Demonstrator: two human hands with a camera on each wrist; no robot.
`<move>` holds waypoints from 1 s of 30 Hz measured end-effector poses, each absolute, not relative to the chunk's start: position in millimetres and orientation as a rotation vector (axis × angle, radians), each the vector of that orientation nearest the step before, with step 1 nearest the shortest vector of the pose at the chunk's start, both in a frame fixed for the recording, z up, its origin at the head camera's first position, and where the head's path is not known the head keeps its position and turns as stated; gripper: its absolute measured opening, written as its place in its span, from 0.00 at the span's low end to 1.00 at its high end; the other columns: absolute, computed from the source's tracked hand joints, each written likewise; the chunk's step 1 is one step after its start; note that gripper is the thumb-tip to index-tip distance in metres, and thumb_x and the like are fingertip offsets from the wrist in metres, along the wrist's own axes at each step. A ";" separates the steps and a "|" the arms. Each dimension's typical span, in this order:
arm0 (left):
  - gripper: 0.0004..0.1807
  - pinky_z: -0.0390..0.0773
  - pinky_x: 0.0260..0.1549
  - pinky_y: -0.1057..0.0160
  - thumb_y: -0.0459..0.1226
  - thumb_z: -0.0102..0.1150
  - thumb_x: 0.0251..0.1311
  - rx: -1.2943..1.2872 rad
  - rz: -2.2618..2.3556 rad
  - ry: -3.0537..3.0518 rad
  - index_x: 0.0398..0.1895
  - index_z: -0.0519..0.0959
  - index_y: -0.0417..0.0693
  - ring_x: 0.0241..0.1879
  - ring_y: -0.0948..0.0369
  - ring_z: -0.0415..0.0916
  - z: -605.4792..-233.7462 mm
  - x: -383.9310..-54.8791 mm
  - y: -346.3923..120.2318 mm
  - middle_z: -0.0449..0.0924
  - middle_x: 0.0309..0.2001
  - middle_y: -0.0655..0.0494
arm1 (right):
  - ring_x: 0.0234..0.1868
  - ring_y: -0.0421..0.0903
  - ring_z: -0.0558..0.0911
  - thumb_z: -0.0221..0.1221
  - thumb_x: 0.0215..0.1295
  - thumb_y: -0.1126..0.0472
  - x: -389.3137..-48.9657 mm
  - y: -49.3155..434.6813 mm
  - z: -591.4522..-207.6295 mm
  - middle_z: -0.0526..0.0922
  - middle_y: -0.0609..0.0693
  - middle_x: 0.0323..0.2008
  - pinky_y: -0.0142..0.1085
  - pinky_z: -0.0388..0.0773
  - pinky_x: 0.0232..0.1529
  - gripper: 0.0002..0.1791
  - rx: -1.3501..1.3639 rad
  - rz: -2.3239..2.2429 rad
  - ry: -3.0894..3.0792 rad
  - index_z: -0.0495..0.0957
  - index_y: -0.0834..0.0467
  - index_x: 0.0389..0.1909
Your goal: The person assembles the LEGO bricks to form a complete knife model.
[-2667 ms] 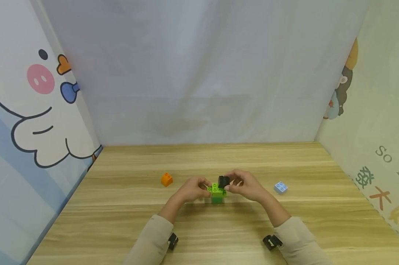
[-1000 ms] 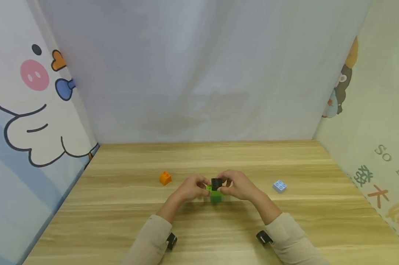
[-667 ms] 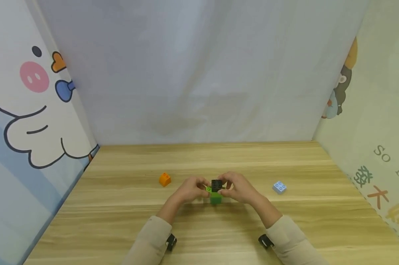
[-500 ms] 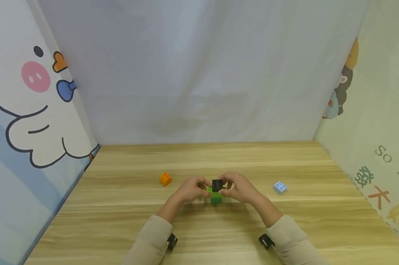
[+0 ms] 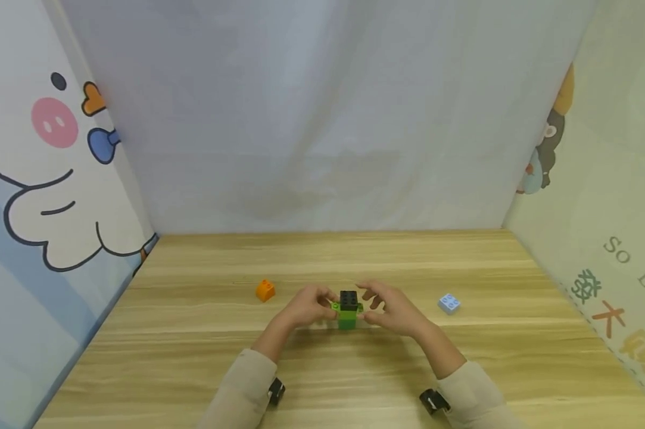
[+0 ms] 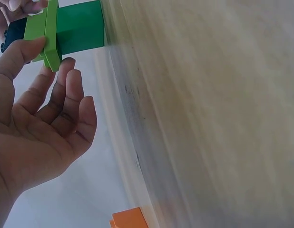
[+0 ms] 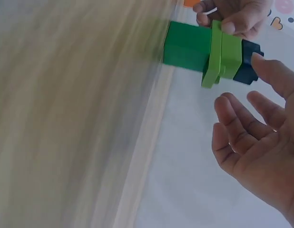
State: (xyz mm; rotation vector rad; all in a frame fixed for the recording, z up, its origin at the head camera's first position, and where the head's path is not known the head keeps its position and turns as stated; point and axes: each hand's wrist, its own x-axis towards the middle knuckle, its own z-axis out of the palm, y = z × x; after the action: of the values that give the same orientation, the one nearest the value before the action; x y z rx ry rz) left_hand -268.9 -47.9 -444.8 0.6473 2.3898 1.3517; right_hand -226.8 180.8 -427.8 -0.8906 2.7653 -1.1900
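Note:
A small tower of toy building bricks stands on the wooden table (image 5: 322,375) between both hands. From the bottom up it has a dark green brick (image 6: 80,28), a wider light green plate (image 7: 213,57), a light green brick (image 7: 231,56) and a black brick (image 5: 349,300) on top. My left hand (image 5: 306,305) pinches the light green part from the left side, thumb in front. At the right, my right hand (image 5: 396,307) has its fingers spread apart beside the tower. Its thumb is close to the black brick; whether it touches is unclear.
Left of the tower lies an orange sloped brick (image 5: 265,291). A light blue brick (image 5: 449,304) sits to the right, past my right hand. A pale curtain (image 5: 322,149) hangs behind the table, with printed cloths at both sides.
The black brick came leftward in my right hand and went down onto the light green brick. The right hand then let go and drew slightly right. My left hand kept its grip.

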 end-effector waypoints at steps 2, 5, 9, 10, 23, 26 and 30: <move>0.18 0.77 0.29 0.61 0.32 0.67 0.48 0.641 1.349 2.398 0.44 0.79 0.37 0.33 0.59 0.75 -444.1 -269.1 -47.6 0.79 0.35 0.53 | 0.41 0.52 0.76 0.62 0.60 0.61 -224.0 185.7 -427.0 0.76 0.60 0.47 0.47 0.74 0.37 0.31 -0.851 -1.181 2.775 0.64 0.62 0.63; 0.18 0.77 0.30 0.62 0.31 0.67 0.47 0.648 1.347 2.406 0.44 0.79 0.38 0.34 0.59 0.75 -442.6 -269.2 -46.6 0.79 0.34 0.53 | 0.42 0.53 0.76 0.62 0.60 0.61 -221.7 196.0 -427.3 0.75 0.61 0.48 0.48 0.74 0.38 0.30 -0.794 -1.170 2.789 0.65 0.61 0.63; 0.17 0.77 0.30 0.62 0.30 0.67 0.47 0.662 1.351 2.400 0.43 0.80 0.38 0.34 0.59 0.75 -441.4 -268.5 -46.1 0.79 0.35 0.53 | 0.43 0.53 0.76 0.63 0.60 0.60 -219.1 208.5 -426.5 0.75 0.62 0.48 0.47 0.74 0.38 0.30 -0.749 -1.192 2.790 0.66 0.62 0.62; 0.17 0.77 0.30 0.63 0.30 0.67 0.47 0.662 1.354 2.398 0.43 0.80 0.38 0.34 0.59 0.75 -441.2 -268.1 -46.1 0.79 0.35 0.53 | 0.43 0.52 0.76 0.63 0.59 0.59 -218.5 211.0 -426.2 0.75 0.62 0.48 0.46 0.74 0.38 0.30 -0.736 -1.204 2.791 0.66 0.62 0.62; 0.17 0.76 0.29 0.63 0.31 0.66 0.48 0.638 1.353 2.407 0.44 0.79 0.39 0.34 0.59 0.73 -446.5 -269.4 -47.5 0.77 0.34 0.54 | 0.45 0.56 0.75 0.65 0.57 0.59 -211.1 239.9 -426.9 0.74 0.64 0.50 0.43 0.76 0.39 0.30 -0.590 -1.378 2.744 0.68 0.63 0.60; 0.17 0.76 0.29 0.63 0.31 0.66 0.49 0.635 1.366 2.396 0.45 0.79 0.38 0.34 0.59 0.74 -445.9 -268.4 -47.2 0.77 0.35 0.54 | 0.45 0.56 0.75 0.65 0.57 0.58 -209.4 246.9 -425.3 0.74 0.65 0.50 0.44 0.76 0.39 0.31 -0.555 -1.385 2.744 0.68 0.64 0.60; 0.17 0.76 0.29 0.63 0.31 0.66 0.49 0.649 1.363 2.405 0.45 0.79 0.38 0.34 0.60 0.73 -445.2 -266.0 -46.7 0.77 0.36 0.54 | 0.46 0.56 0.76 0.65 0.57 0.59 -207.9 256.5 -426.0 0.74 0.65 0.50 0.45 0.76 0.39 0.31 -0.514 -1.357 2.762 0.68 0.64 0.60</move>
State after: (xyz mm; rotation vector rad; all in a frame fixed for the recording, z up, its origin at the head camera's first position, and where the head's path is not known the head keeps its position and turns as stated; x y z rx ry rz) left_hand -266.0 -46.7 -445.2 0.6495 2.4051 1.3632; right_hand -207.9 256.5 -426.0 -0.5136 2.7618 -1.3569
